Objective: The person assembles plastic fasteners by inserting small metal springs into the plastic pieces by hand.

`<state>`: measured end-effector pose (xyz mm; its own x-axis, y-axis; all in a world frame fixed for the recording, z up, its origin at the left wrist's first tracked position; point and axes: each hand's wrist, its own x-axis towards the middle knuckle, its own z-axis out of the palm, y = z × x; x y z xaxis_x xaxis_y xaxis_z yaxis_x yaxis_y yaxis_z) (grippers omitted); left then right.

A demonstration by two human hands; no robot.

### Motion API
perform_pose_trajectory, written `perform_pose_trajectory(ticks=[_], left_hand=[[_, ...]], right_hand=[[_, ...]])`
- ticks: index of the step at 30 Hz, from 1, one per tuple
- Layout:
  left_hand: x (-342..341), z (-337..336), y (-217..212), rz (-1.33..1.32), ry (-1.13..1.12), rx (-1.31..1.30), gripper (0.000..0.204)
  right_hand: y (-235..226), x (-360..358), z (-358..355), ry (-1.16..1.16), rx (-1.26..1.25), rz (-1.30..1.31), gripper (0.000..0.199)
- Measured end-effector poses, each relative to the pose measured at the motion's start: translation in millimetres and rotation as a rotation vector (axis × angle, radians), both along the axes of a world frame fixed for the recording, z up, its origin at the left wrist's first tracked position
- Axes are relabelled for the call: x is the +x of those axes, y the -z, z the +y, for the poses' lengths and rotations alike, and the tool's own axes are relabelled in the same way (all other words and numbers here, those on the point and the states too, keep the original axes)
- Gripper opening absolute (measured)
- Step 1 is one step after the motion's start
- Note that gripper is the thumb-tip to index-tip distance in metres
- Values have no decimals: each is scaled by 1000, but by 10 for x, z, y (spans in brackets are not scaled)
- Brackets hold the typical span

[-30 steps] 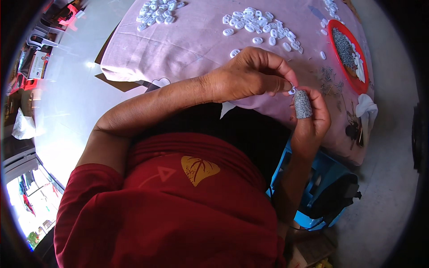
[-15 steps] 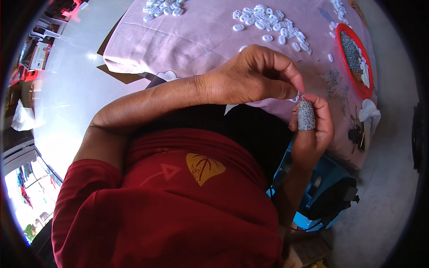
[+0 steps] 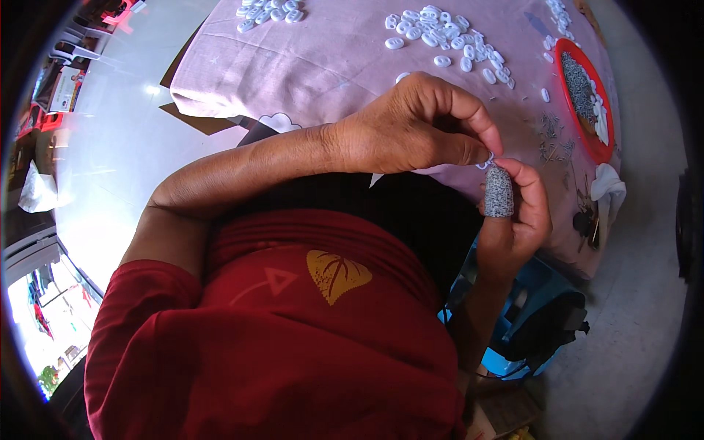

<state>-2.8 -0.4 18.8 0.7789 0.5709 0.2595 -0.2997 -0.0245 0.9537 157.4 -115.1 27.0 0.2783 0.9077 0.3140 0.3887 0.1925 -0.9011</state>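
Observation:
My left hand (image 3: 411,128) pinches a small white oval plastic piece (image 3: 485,162) between thumb and forefinger, above the table's near edge. Opposite it, my right hand (image 3: 524,202) is closed, thumb and forefinger brought together right beside the piece. A grey speckled finger sleeve (image 3: 499,193) covers the right thumb. Whatever lies between the right fingertips is too small or hidden to make out. Loose white oval pieces (image 3: 433,31) like the held one lie in a heap beyond my hands.
A pink cloth (image 3: 293,62) covers the table. On the right, a red basin (image 3: 606,152) holds many small grey metal pins (image 3: 578,84); more pins (image 3: 555,136) lie scattered beside it. A white cloth (image 3: 607,187) hangs at the right edge. Below stands a blue container (image 3: 506,367).
My right thumb has tilted slightly left and down beside the white piece. My left hand keeps its pinch, nearly still.

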Motion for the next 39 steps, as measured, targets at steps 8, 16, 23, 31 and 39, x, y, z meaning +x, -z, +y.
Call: perform_pose_trajectory(ticks=[8, 16, 23, 31, 39], left_hand=[[-19, 18, -1, 29, 4, -31, 16], [-12, 18, 6, 16, -4, -5, 15], [-26, 22, -12, 32, -9, -7, 15], [-26, 28, -17, 46, 0, -6, 14], [-39, 28, -42, 77, -2, 2, 14]], right_hand=[[15, 4, 8, -20, 20, -20, 15], [7, 14, 8, -15, 55, -89, 15], [-26, 2, 28, -57, 85, -92, 14], [-8, 7, 38, -43, 109, -105, 15], [-23, 13, 35, -53, 90, -119, 14]])
